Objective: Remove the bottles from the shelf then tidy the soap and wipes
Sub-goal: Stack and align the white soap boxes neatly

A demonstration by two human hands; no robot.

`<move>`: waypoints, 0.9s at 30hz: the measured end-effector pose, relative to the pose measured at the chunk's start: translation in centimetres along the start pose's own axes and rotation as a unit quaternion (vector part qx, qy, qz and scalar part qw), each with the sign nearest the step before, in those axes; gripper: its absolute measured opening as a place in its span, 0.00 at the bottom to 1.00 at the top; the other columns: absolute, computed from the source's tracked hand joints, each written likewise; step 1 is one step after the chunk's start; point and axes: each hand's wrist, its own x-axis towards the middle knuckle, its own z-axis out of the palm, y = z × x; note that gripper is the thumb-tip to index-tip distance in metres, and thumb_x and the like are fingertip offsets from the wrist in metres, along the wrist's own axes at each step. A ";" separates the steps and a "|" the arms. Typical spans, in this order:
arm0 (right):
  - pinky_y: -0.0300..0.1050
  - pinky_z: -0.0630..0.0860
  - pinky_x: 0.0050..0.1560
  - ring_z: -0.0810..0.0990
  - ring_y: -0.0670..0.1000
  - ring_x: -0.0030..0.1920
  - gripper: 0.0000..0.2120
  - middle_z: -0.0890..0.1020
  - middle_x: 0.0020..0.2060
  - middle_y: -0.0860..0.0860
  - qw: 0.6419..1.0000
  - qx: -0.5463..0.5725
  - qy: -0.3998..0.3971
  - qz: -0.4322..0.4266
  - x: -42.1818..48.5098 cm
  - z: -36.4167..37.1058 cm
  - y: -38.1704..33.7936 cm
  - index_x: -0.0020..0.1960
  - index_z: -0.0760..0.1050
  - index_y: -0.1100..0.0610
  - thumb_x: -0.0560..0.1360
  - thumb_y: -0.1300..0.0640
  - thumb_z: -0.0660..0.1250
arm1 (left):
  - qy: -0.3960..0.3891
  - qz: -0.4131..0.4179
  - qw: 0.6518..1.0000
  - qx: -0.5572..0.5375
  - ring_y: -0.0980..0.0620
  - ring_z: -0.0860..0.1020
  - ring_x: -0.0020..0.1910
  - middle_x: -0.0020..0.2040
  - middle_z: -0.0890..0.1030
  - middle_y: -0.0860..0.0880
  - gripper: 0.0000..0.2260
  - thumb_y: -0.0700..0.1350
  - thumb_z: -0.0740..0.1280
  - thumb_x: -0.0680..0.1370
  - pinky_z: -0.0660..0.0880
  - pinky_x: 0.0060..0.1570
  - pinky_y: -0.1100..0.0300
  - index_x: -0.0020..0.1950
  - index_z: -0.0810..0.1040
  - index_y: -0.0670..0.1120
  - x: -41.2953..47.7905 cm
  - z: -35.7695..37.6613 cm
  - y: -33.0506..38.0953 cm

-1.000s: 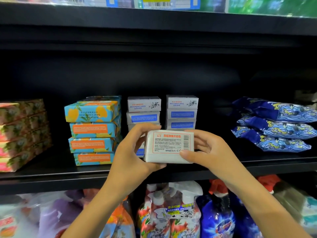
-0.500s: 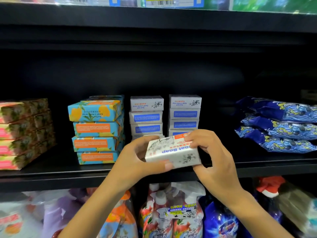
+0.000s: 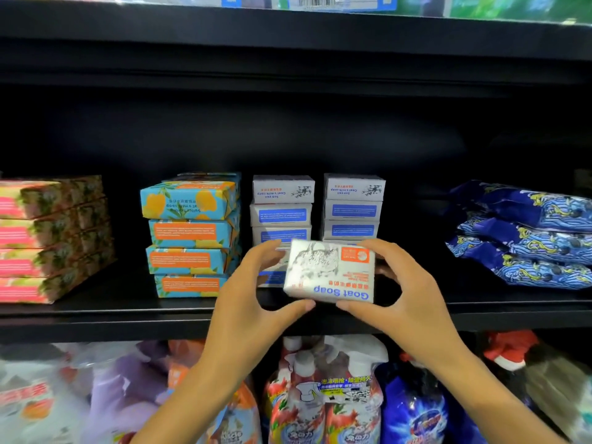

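Soap in stacked boxes lines the black shelf (image 3: 96, 318); in front of it both hands hold one white soap box (image 3: 330, 272) in the air at the shelf's front edge, just before the two white stacks; its printed face is turned to the camera, with the blue words "Goat Soap" upside down along the lower edge and an orange patch at the upper right corner; the left hand (image 3: 253, 299) has its grip clamped on the box's left end, thumb under the bottom edge and fingers curled over the top left corner; the right hand (image 3: 413, 293) has its grip clamped on the right end in the same way, thumb beneath and fingers over the top right corner; the two thumbs lie near each other under the box without touching; behind the box the left white stack (image 3: 282, 203) and the right white stack (image 3: 352, 203) stand side by side with a narrow gap between, their lowest boxes partly hidden by the hands; left of them stands a pile of blue-and-orange soap boxes (image 3: 192, 232), its layers slightly out of line; further left, at the frame edge, sits a block of pink-and-green boxes (image 3: 48, 238); well to the right lie dark blue wipe packs (image 3: 525, 232), heaped flat on one another; on the level below stand spray bottles (image 3: 326, 395) with white trigger heads and, just to their right, a blue pouch (image 3: 416, 411); price labels (image 3: 320, 1) run along the shelf edge above.
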 end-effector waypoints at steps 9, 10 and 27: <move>0.36 0.78 0.51 0.78 0.42 0.55 0.25 0.79 0.55 0.46 0.992 0.081 0.018 0.094 4.6 2.3 0.6 0.58 0.72 0.51 0.65 0.58 0.77 | 0.039 0.038 0.977 0.206 0.60 0.77 0.41 0.38 0.82 0.59 0.14 0.61 0.64 0.69 0.73 0.36 0.65 0.39 0.83 0.53 -1.1 -0.1 -2.0; 0.33 0.77 0.49 0.77 0.42 0.55 0.25 0.79 0.54 0.46 0.993 0.072 0.006 0.091 5.0 3.0 0.6 0.58 0.72 0.51 0.65 0.58 0.77 | 0.032 0.030 0.978 0.203 0.61 0.77 0.41 0.38 0.82 0.60 0.15 0.62 0.63 0.68 0.74 0.36 0.65 0.38 0.83 0.54 -1.1 -0.1 -2.0; 0.38 0.74 0.55 0.78 0.46 0.56 0.22 0.80 0.57 0.46 0.985 -0.169 -0.026 0.026 6.2 5.1 0.8 0.64 0.74 0.52 0.73 0.43 0.67 | 0.019 0.005 0.971 0.240 0.59 0.78 0.37 0.35 0.82 0.60 0.06 0.54 0.69 0.67 0.68 0.35 0.69 0.36 0.83 0.54 -0.9 0.1 -1.3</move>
